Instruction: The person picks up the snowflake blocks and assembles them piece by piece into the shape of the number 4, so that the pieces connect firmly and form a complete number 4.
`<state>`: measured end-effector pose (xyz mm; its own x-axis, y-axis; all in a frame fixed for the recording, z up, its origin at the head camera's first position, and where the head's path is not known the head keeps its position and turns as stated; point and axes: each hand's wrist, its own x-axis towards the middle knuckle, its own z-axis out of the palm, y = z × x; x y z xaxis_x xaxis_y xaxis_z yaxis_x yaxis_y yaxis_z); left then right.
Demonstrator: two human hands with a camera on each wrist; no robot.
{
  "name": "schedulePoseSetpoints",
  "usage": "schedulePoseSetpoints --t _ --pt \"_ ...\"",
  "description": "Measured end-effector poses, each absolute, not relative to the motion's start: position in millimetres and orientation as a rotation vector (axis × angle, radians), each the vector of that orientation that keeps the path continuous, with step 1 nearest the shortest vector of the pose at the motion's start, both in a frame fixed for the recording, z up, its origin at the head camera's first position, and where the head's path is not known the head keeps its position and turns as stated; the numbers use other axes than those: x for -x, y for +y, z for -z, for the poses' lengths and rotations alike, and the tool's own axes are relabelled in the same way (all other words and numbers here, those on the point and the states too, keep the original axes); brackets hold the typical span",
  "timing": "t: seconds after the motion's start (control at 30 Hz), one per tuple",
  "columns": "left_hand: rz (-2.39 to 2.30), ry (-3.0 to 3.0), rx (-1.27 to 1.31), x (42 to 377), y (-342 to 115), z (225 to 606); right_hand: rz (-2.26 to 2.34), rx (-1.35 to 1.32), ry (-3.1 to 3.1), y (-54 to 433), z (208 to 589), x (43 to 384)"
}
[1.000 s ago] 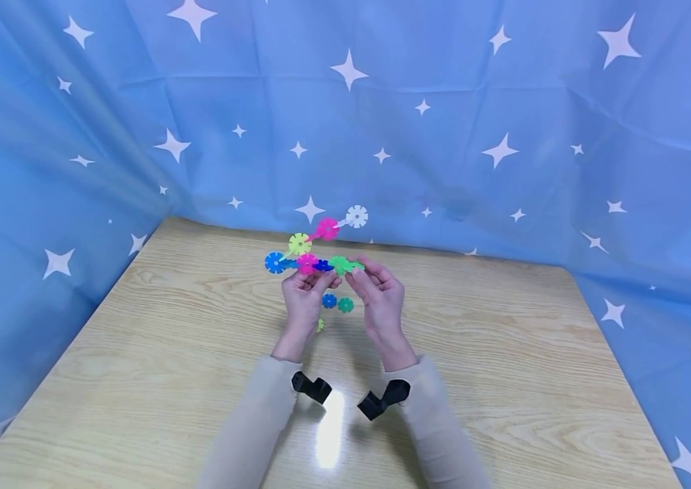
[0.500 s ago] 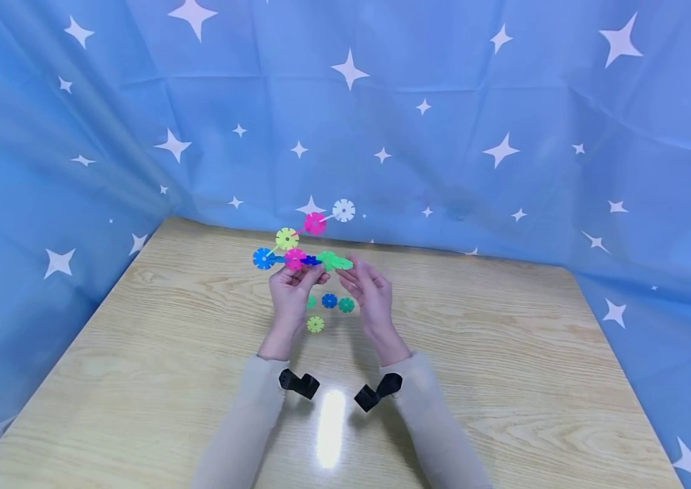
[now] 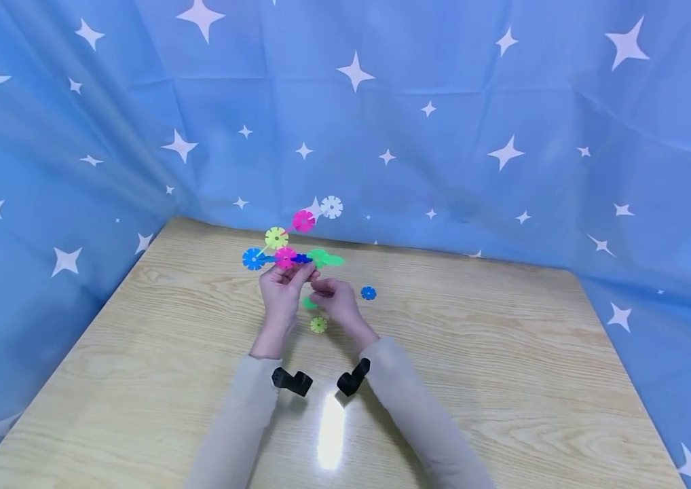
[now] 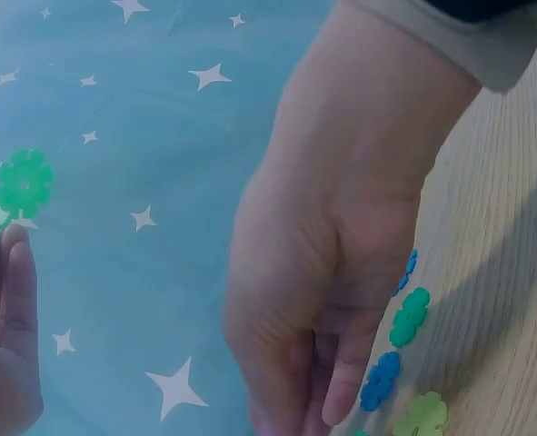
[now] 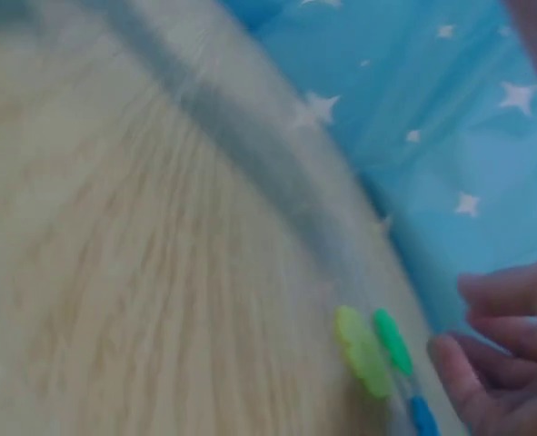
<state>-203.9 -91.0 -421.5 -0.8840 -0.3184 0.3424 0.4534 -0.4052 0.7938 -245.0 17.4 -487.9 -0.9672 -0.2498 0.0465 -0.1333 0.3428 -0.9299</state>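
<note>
In the head view my left hand (image 3: 281, 295) pinches a chain of interlocking plastic snowflake discs, held up above the table. Along the chain run a blue disc (image 3: 254, 259), a pink disc (image 3: 286, 258), a dark blue disc (image 3: 301, 259) and light green discs (image 3: 318, 258). A branch rises through a yellow-green disc (image 3: 276, 238) and a pink one to a white disc (image 3: 331, 207). Below it, my right hand (image 3: 339, 302) hovers over loose discs, some hidden behind it. Its thumb and fingers stand apart in the blurred right wrist view, with nothing seen between them.
A loose yellow-green disc (image 3: 318, 324), a green disc (image 3: 309, 303) and a blue disc (image 3: 368, 293) lie on the wooden table (image 3: 504, 380). A teal disc (image 4: 410, 317) shows in the left wrist view. A blue star-patterned curtain (image 3: 443, 149) borders the table.
My right hand has let go of the light green disc at the chain's end and dropped down and left towards the loose discs. My left hand has carried the chain slightly left.
</note>
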Motion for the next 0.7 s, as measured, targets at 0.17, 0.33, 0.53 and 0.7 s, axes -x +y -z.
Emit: schedulePoseSetpoints --t 0.17,0.33,0.53,0.7 --pt "2.308 -1.347 0.189 204.0 -91.9 422.3 1.398 0.463 2.634 8.7 489.8 247.9" --pt "2.282 -1.371 0.196 203.3 -91.9 423.3 1.123 0.501 2.734 -0.4 486.7 251.3" --pt "2.276 -1.392 0.193 204.1 -91.5 424.1 0.891 0.529 2.790 -4.3 484.1 256.1" --pt "2.285 -1.387 0.204 204.0 -91.4 422.5 0.873 0.453 2.765 -0.3 481.3 257.5"
